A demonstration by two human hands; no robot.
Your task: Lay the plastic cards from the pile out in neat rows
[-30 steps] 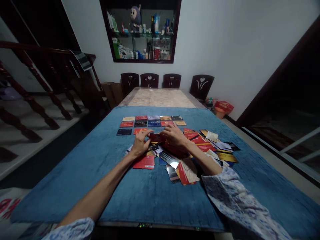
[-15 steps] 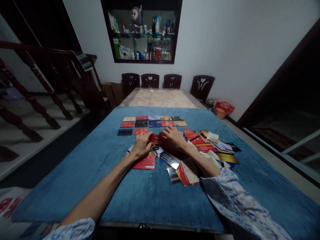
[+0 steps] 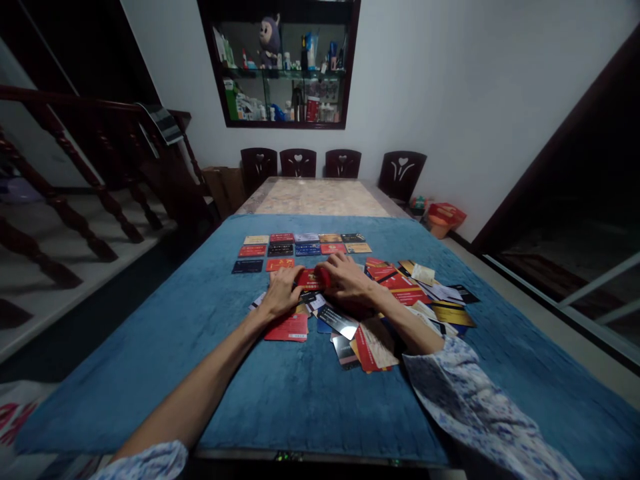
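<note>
My left hand (image 3: 281, 291) and my right hand (image 3: 349, 281) meet over a red card (image 3: 311, 278) and both pinch it by its ends, just above a loose heap of cards (image 3: 400, 297). Beyond the hands, cards lie in tidy rows (image 3: 306, 245) on the blue cloth (image 3: 280, 387). Another red card (image 3: 289, 327) lies under my left wrist. Both forearms rest across the cloth.
The blue cloth covers the near end of a long table (image 3: 315, 195) with several dark chairs (image 3: 345, 163) at its far end. A wall cabinet (image 3: 280, 63) holds bottles and a plush toy. A stair railing (image 3: 75, 167) runs on the left; a red bin (image 3: 447, 217) stands right.
Both hands have stayed on the red card, shifting slightly toward me. The view has drifted a little.
</note>
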